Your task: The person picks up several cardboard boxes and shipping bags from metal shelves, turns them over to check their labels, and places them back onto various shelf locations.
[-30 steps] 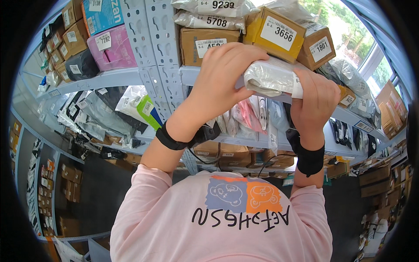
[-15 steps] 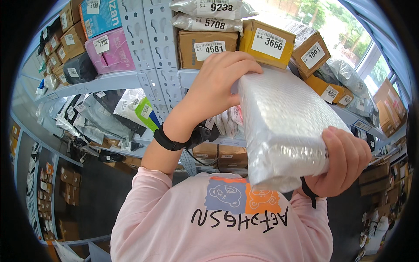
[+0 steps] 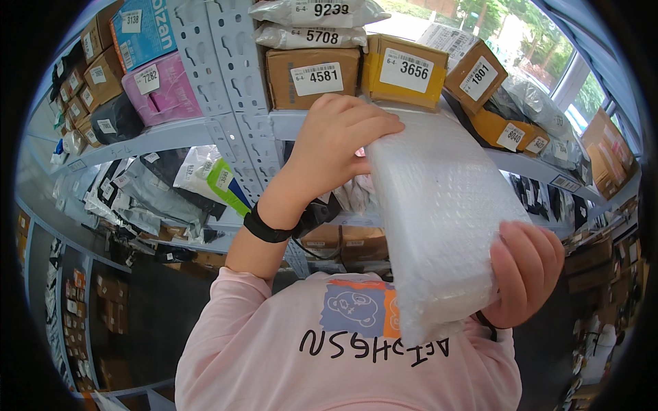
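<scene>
A bulky white package [image 3: 439, 205] wrapped in clear bubble wrap is held in front of my chest, its far end beside the shelf edge. My left hand [image 3: 343, 137], with a black band on the wrist, grips its far left corner, fingers over the top and thumb at the side. My right hand [image 3: 524, 274] is closed round the near right edge; part of its thumb and palm is hidden by the package. Just beyond, a brown box [image 3: 284, 85] and a yellow taped box [image 3: 384, 85] stand on the shelf, both labelled.
The grey metal shelf [image 3: 288, 125] holds several parcels, with a perforated upright [image 3: 226, 89] left of my hand. A tilted brown box [image 3: 480, 79] and grey bags [image 3: 538, 113] lie to the right. Bagged parcels [image 3: 154, 185] fill the lower shelf; more racks stand behind on both sides.
The package's near end has swung down and its broad face has turned more toward me. My right hand has shifted slightly left and down with it. Both hands keep their hold.
</scene>
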